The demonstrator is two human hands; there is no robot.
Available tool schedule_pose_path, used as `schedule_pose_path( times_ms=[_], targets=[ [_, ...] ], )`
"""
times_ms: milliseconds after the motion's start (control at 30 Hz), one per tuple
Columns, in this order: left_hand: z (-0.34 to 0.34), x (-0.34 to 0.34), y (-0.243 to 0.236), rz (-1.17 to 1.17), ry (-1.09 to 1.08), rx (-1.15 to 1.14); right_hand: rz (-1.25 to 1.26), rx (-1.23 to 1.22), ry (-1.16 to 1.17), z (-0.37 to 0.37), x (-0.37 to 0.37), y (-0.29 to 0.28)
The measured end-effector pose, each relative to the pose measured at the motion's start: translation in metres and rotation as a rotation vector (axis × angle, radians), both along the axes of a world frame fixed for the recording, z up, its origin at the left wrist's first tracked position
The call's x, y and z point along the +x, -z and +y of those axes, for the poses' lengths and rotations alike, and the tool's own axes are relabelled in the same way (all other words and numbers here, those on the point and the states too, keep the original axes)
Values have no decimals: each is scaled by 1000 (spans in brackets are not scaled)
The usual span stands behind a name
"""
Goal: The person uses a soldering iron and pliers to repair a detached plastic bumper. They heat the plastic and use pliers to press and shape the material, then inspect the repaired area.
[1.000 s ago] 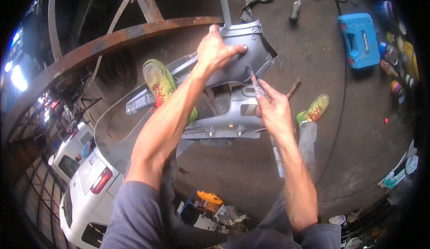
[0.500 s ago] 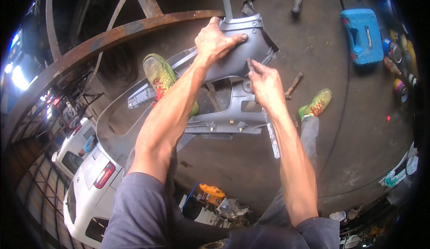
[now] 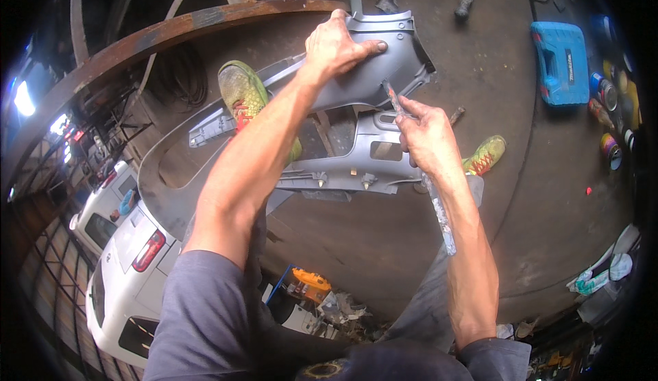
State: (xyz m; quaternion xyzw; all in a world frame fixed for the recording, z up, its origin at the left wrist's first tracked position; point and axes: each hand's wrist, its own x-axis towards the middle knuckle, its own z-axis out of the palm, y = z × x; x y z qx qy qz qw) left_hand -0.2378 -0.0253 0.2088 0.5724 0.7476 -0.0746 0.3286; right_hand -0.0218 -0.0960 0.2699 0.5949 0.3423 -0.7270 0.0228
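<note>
A grey moulded plastic car bumper (image 3: 356, 93) lies in front of me, its upper end raised near a rusty curved metal frame. My left hand (image 3: 337, 50) grips this end, fingers over the top edge and thumb pressed on the smooth face. In my right hand (image 3: 428, 133) is a long, slim, paint-spattered tool (image 3: 439, 209). Its narrow tip meets or nearly meets the panel's lower edge, while the shaft runs back beneath my wrist. I cannot make out what kind of tool it is. The palm hides its middle.
The rusty curved frame (image 3: 205, 17) arches across the upper left. My shoe (image 3: 243, 93) stands within the bumper's outline. A blue tool case (image 3: 561, 64) and several cans (image 3: 604, 91) are on the right. A white vehicle (image 3: 130, 278) stands at lower left.
My right hand has moved right and slightly down relative to the bumper, and the tool's tail end has swung outward. My left hand keeps its hold. The whole view has shifted a little.
</note>
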Motion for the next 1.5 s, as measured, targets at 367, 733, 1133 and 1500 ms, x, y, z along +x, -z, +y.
schedule_pose_path(
  times_ms=[367,733,1133,1500],
  targets=[
    [5,-11,-2,-110,47,-107,-17,173,34,-10,-11,23],
    [12,-12,3,-156,66,-125,21,146,106,-3,-26,27],
    [-68,42,-52,80,-756,523,5,95,136,-6,-22,20],
    [-145,101,22,-1089,-1792,430,31,123,40,8,-25,12]
  ],
)
